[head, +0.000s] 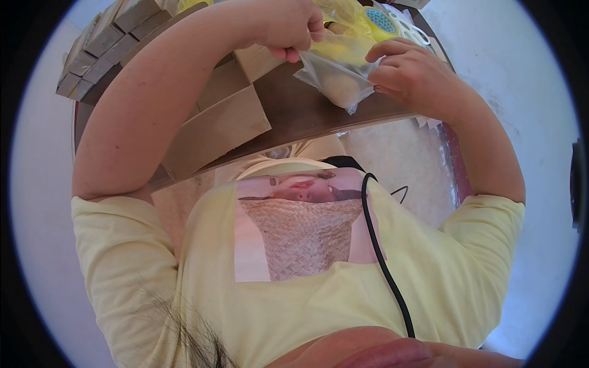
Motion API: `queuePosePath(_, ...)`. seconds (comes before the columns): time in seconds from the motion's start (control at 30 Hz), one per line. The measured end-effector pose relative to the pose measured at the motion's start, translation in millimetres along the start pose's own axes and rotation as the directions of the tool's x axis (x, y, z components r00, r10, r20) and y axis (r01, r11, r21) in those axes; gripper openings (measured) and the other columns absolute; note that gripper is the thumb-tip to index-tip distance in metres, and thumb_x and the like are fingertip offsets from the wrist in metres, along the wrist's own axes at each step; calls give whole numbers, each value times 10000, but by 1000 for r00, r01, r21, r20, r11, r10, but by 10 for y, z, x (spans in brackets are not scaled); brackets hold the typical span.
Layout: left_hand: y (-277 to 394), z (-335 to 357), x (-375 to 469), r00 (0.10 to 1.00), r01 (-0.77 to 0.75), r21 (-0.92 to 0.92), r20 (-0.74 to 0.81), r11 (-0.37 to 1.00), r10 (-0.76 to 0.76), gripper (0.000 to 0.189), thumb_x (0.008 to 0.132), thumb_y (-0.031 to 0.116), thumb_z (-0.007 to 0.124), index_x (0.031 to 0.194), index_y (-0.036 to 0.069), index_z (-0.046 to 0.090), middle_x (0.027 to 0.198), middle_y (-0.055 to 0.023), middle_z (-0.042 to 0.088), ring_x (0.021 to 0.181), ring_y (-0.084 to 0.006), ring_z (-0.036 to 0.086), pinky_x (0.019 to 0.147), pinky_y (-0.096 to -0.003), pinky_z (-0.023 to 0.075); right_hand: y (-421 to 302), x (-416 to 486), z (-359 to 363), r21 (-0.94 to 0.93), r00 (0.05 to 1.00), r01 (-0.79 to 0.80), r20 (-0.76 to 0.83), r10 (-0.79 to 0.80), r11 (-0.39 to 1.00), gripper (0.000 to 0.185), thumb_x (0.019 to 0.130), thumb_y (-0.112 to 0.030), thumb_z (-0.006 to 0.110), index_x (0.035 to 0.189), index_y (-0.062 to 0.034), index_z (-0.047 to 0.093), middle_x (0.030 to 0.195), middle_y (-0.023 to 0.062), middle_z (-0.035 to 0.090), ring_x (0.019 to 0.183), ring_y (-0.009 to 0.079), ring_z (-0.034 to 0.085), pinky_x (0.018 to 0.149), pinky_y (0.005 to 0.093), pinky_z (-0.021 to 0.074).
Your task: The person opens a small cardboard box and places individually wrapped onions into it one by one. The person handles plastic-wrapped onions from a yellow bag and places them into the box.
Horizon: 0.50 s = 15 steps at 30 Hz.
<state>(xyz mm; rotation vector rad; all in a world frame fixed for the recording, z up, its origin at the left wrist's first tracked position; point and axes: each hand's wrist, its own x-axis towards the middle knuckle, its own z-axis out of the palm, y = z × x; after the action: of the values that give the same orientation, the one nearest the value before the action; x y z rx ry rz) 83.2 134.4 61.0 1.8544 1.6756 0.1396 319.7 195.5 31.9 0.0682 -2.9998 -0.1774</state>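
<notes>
Above the dark table, a clear plastic bag is stretched between my two hands. My left hand pinches its upper left edge between thumb and fingers. At the bag's right side, my right hand grips the plastic with curled fingers. A rounded beige object lies in the lower part of the bag; its exact kind cannot be told. Behind the bag are yellow plastic bags, partly hidden by it and by my left hand. An open cardboard box stands below my left forearm, its flap spread towards me.
Stacked small cardboard boxes stand at the table's far left. A yellow roll with a blue patterned core lies behind my right hand, beside white plastic rings. The brown table ends near my body. A black cable hangs over my shirt.
</notes>
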Motion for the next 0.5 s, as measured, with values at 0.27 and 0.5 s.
queuePosePath(0.27,58,60,-31,999,-21,-239,27,971,29,323,823,10,499,1138,13,574,808,-60,607,643,-124,598,592,-260,499,10,-90,23,-93,991,50,-119,-61,994,135,695,-100,678,795,-79,589,752,51,634,960,249,584,814,372,471)
queuePosePath(0.5,-117,67,11,960,-80,-362,222,929,170,338,875,90,579,1202,36,510,951,-42,544,682,-107,554,617,-237,476,99,-202,196,296,977,-201,-11,214,934,148,740,-47,715,859,-38,627,807,97,614,814,270,596,702,364,479)
